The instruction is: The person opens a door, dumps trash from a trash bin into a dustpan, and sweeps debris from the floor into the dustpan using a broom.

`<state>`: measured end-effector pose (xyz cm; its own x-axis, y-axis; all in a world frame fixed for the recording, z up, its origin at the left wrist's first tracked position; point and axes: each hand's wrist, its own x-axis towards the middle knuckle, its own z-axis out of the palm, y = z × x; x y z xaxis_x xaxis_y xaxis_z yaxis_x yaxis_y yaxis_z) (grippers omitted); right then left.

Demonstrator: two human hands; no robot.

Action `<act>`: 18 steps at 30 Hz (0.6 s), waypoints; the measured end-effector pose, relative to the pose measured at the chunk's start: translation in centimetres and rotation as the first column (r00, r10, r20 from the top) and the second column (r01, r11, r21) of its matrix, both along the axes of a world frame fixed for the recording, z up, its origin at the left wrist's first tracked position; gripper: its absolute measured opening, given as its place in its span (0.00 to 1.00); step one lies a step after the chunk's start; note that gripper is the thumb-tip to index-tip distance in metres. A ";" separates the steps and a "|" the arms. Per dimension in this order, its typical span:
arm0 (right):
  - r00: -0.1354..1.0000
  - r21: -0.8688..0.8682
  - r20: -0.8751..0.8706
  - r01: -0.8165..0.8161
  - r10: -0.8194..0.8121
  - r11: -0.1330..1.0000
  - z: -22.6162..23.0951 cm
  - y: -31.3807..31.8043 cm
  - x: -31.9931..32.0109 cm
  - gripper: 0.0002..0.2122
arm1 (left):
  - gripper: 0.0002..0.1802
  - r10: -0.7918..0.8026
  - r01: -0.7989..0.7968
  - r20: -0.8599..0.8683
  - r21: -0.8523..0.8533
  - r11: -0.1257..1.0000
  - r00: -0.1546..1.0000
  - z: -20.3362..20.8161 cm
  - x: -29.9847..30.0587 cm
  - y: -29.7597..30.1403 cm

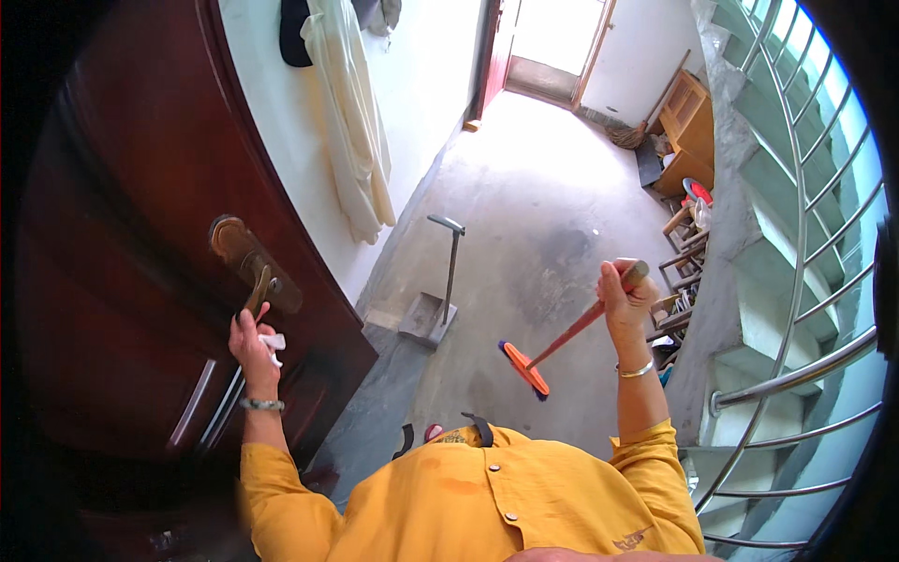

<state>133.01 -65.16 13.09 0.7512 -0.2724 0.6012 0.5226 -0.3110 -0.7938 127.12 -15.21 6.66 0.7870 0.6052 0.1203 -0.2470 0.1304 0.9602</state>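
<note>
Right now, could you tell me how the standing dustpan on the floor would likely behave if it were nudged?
The dustpan would probably tip easily: its thin upright handle rises high above a small pan. It looks light, so a nudge might slide it across the smooth concrete floor. It stands free, apart from the broom in the right hand.

My left hand [253, 342] rests at nine o'clock against the door [131, 281], just below its handle [255, 267]. My right hand [626, 295] is at three o'clock, gripping the broom [552, 347], whose head hangs between my hands. A dustpan [433, 309] stands on the floor [543, 206] at twelve o'clock. The staircase [787, 309] rises at my right; a cloth [354, 122] hangs on the wall beyond the door.
</note>
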 end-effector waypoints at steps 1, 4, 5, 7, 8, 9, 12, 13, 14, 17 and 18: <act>1.000 -0.045 0.007 -0.008 0.008 0.999 0.0 0.2 1.1 0.06 | 0.18 0.023 -0.023 0.014 -0.009 1.000 1.000 0.5 0.2 -0.9; 0.999 -0.109 0.022 -0.030 0.033 0.994 -0.2 0.9 4.3 0.08 | 0.19 0.043 -0.045 -0.031 -0.060 0.997 0.999 -0.5 0.2 -0.9; 0.998 -0.165 0.033 -0.051 0.057 0.985 -0.4 1.1 5.5 0.09 | 0.18 0.080 -0.079 -0.004 -0.129 0.988 0.997 -0.3 0.1 -1.4; 0.994 -0.180 0.033 -0.099 0.107 0.979 -0.8 1.6 8.2 0.10 | 0.17 0.164 -0.158 0.019 -0.193 0.968 0.986 -0.6 -0.1 -1.7; 0.995 -0.243 0.036 -0.077 0.088 0.967 -0.6 1.8 9.4 0.11 | 0.16 0.269 -0.253 0.015 -0.288 0.924 0.963 -1.6 0.1 -1.4; 0.995 -0.292 0.036 -0.082 0.096 0.953 -0.7 2.9 10.9 0.11 | 0.14 0.395 -0.366 0.002 -0.368 0.855 0.919 -2.1 -0.8 -1.0; 0.997 -0.312 0.006 -0.071 0.076 0.947 -3.9 1.1 16.7 0.11 | 0.10 0.394 -0.348 0.005 -0.460 0.817 0.919 -1.8 0.5 -2.9; 0.992 -0.317 0.021 -0.112 0.125 0.942 -5.3 -0.6 18.8 0.12 | 0.10 0.402 -0.349 -0.007 -0.510 0.786 0.916 -1.7 1.1 -3.5; 0.993 -0.397 0.074 -0.055 0.092 0.916 -7.8 -2.7 22.0 0.12 | 0.10 0.358 -0.268 0.099 -0.489 0.830 0.928 -2.3 1.7 -4.0; 0.933 -0.112 -0.209 -0.322 0.294 0.940 -8.9 -1.6 26.9 0.10 | 0.11 0.478 -0.382 0.078 -0.495 0.780 0.875 -0.5 1.5 -6.3; 0.932 -0.135 -0.233 -0.315 0.279 0.940 -9.9 -2.0 29.3 0.11 | 0.11 0.492 -0.398 0.082 -0.482 0.780 0.866 -0.3 1.6 -6.5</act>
<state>162.28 -67.15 3.21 0.8944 0.0730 0.4412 0.4412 -0.3045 -0.8442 128.72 -21.74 6.41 0.4048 0.9062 -0.1225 -0.5553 0.3500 0.7544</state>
